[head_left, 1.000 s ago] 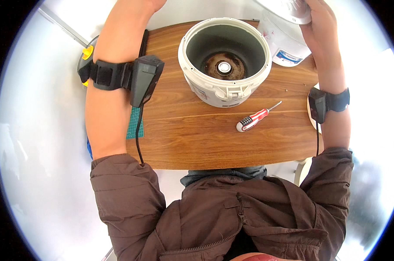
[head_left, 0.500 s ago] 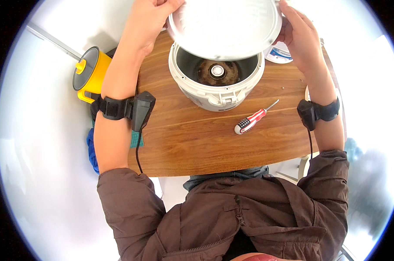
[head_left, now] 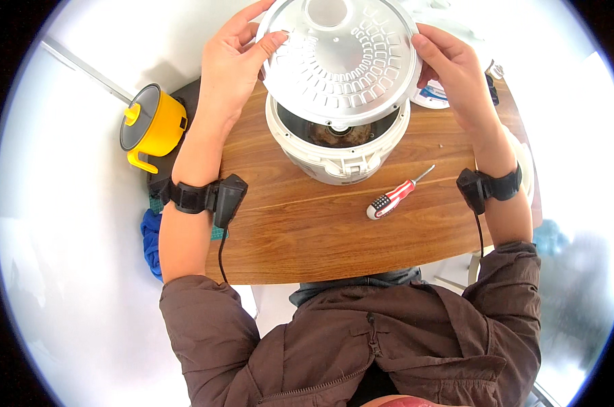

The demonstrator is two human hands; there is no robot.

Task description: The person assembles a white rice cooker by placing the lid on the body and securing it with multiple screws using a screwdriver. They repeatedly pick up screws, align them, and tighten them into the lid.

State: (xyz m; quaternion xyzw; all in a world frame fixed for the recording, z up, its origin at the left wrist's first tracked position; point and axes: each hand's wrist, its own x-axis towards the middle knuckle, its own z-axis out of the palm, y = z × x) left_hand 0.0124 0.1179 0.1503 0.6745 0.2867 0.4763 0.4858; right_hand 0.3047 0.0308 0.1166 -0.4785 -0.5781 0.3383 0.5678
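Between my hands is a round silvery metal plate (head_left: 307, 74) with rows of embossed slots and a round opening near its far side. My left hand (head_left: 236, 61) grips its left rim, thumb on top. On the opposite rim, my right hand (head_left: 449, 68) pinches the edge with the thumb above and fingers beneath. Under the tilted plate stands a white rice cooker body (head_left: 341, 166), its far part covered by the plate. Inside its dark cavity, a stained brownish heating area shows in the gap. A red, white and black screwdriver (head_left: 394, 199) lies to the right of the cooker.
A yellow pot (head_left: 159, 129) with a dark lid stands at the far left. Blue cloth (head_left: 151, 237) and a green mat (head_left: 218, 233) are by my left forearm. A white round object with blue print (head_left: 432, 95) lies behind my right hand on the wooden table (head_left: 286, 237).
The plate has tilted so its embossed face shows, and it covers more of the cooker's opening. Both hands still hold its rim.
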